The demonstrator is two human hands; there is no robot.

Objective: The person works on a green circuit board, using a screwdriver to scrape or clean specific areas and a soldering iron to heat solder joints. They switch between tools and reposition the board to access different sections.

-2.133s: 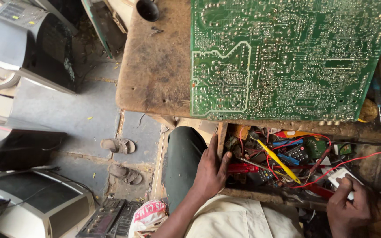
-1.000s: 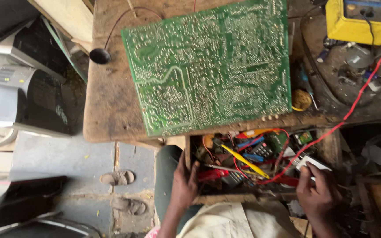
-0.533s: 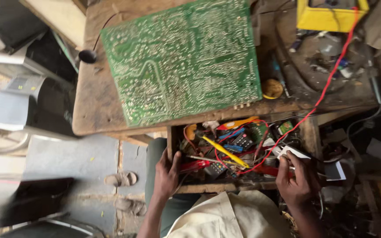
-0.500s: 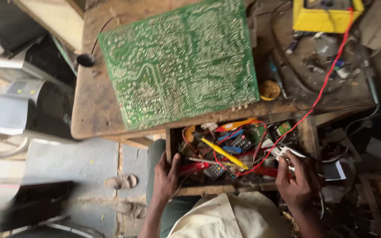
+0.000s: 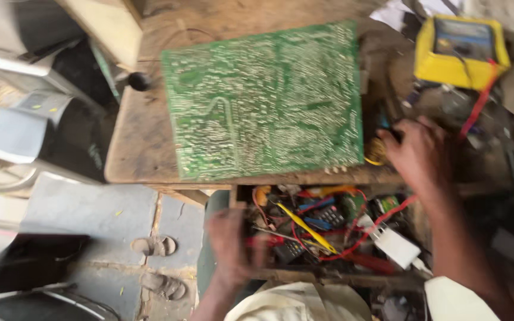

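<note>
Head view: we note a green board (image 5: 266,101) lying flat on the wooden counter (image 5: 141,148), its long axis running left to right. The right hand (image 5: 420,154) reaches over the counter just beside the board's right edge, near a yellow roll (image 5: 375,153); motion blur prevents us telling whether it grips anything. The left hand (image 5: 230,244) rests on the front left rim of the open drawer (image 5: 328,276) below the board, fingers curled over the wood. The drawer holds a yellow tool (image 5: 307,229), red wires (image 5: 382,223), a white adapter (image 5: 397,246). A yellow meter (image 5: 462,50) sits far right.
</note>
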